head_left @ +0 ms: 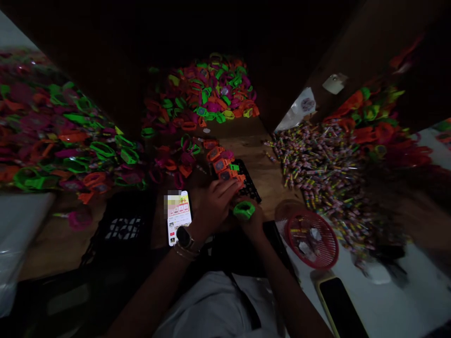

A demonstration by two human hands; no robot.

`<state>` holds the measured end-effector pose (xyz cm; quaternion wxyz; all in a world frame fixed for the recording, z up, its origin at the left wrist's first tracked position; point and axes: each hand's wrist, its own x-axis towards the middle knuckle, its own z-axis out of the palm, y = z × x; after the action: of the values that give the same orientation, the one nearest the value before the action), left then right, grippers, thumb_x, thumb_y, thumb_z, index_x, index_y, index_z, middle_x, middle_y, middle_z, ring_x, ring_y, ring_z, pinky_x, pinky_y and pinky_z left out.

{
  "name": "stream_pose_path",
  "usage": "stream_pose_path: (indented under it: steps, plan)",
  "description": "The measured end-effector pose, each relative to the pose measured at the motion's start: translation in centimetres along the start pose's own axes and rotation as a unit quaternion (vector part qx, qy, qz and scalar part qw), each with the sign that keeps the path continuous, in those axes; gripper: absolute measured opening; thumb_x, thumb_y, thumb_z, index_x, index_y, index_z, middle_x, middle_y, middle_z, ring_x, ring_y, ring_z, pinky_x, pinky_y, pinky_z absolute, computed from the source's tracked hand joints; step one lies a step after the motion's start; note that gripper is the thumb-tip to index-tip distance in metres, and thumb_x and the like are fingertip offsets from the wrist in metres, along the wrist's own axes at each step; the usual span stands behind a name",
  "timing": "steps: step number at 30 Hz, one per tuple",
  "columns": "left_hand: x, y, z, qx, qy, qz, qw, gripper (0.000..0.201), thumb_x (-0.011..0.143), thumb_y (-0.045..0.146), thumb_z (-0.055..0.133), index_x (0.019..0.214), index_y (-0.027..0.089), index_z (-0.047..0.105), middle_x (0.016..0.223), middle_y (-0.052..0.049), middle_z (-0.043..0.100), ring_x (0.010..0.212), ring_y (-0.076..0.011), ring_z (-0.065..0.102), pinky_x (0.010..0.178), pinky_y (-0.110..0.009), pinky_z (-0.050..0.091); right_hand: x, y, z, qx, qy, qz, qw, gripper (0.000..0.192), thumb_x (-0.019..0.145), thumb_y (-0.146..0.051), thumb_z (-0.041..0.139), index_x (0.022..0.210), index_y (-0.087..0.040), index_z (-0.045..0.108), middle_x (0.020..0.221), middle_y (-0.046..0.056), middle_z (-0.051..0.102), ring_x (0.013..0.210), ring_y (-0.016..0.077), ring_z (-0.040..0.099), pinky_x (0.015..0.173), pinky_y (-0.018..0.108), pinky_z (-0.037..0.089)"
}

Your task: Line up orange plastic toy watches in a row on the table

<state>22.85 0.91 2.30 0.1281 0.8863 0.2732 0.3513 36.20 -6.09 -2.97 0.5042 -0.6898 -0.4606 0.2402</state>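
My right hand (253, 223) is closed around a bright green toy watch (244, 210), its band forming a loop. Close beside it, my left hand (216, 204) has its fingers bent and drawn together near the right hand's fingertips; whatever lies between them is hidden. Just beyond my left fingers, several orange toy watches (221, 164) lie in a row, with a bit of green and pink among them. They rest by or on a black perforated crate (251, 185), partly covered by my hands.
Heaps of neon toy watches lie at the left (70, 136), the back (211, 89) and far right. A pile of small wrapped candy rolls (324, 164) spreads at right. A red basket (336, 249), a lit phone (179, 213) and a dark phone (341, 305) sit nearby.
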Motion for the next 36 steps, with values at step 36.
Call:
stream_pose_path:
  steps: [36]
  plan:
    - [-0.3, -1.0, -1.1, -0.085, 0.007, -0.025, 0.996, 0.034, 0.096, 0.013, 0.048, 0.128, 0.019, 0.057, 0.126, -0.008, 0.067, 0.115, -0.0189, 0.058, 0.096, -0.039, 0.047, 1.8, -1.0, 2.4, -0.217, 0.038, -0.019, 0.975, 0.017, 0.078, -0.032, 0.057, 0.081, -0.017, 0.065, 0.079, 0.012, 0.069, 0.078, 0.0275, 0.064, 0.071, 0.036, 0.041]
